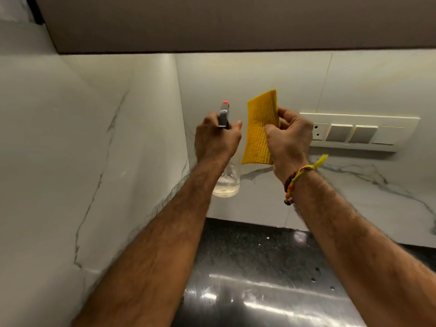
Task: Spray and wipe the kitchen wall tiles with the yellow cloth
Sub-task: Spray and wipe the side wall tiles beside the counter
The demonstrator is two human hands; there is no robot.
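My left hand (215,138) grips the neck of a clear spray bottle (227,182), whose grey head with an orange nozzle tip (224,114) points at the back wall tiles (236,76). A little pale liquid lies in the bottle's bottom. My right hand (289,140) pinches a folded yellow cloth (260,128) by its right edge and holds it upright in the air, just right of the bottle and in front of the tiles. Both hands are raised above the counter, close to the corner of the two walls.
A cream switch and socket panel (358,133) sits on the back wall right of my right hand. A marbled tile wall (82,149) runs along the left. A dark cabinet underside (236,22) hangs overhead. Below lies a shiny black counter (259,279).
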